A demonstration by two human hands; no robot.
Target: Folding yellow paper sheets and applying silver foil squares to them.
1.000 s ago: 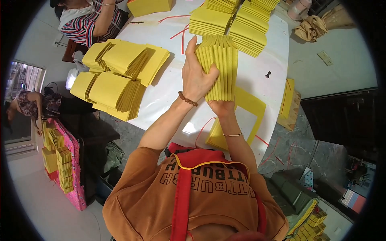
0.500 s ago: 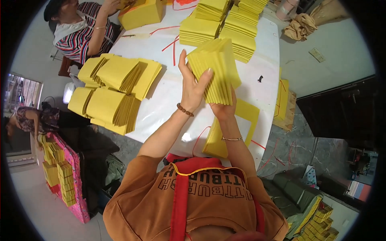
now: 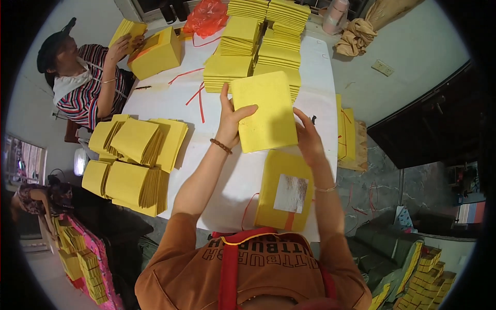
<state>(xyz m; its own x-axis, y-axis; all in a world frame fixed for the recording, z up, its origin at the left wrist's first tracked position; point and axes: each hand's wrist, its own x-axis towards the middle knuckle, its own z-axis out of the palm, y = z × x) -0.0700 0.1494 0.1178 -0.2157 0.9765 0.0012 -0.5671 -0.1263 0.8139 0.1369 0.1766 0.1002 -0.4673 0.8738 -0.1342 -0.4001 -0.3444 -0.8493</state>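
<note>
A squared stack of yellow paper [image 3: 266, 111] is held flat-side up above the white table, between my hands. My left hand [image 3: 232, 120] grips its left edge, thumb lying on top and the other fingers partly hidden. Against the right edge is my right hand [image 3: 309, 138], its fingers along the side; part of its grip is hidden. Below, near the table's front edge, lies a yellow paper block [image 3: 268, 173] with a greyish-white rectangle and a red strip on it. Just beyond the held stack stand rows of folded yellow paper bundles [image 3: 227, 67].
More folded yellow bundles [image 3: 135, 138] lie on the table's left side. Red strips [image 3: 199, 98] are scattered across the white tabletop [image 3: 206, 155]. At the far left, a co-worker [image 3: 88, 77] handles yellow paper beside a large yellow block [image 3: 160, 54]. A red plastic bag [image 3: 206, 19] sits at the back.
The paper stack has turned from showing its layered edges to showing its flat face. My right hand has moved from beneath it to its right side. The view has shifted, uncovering the block below.
</note>
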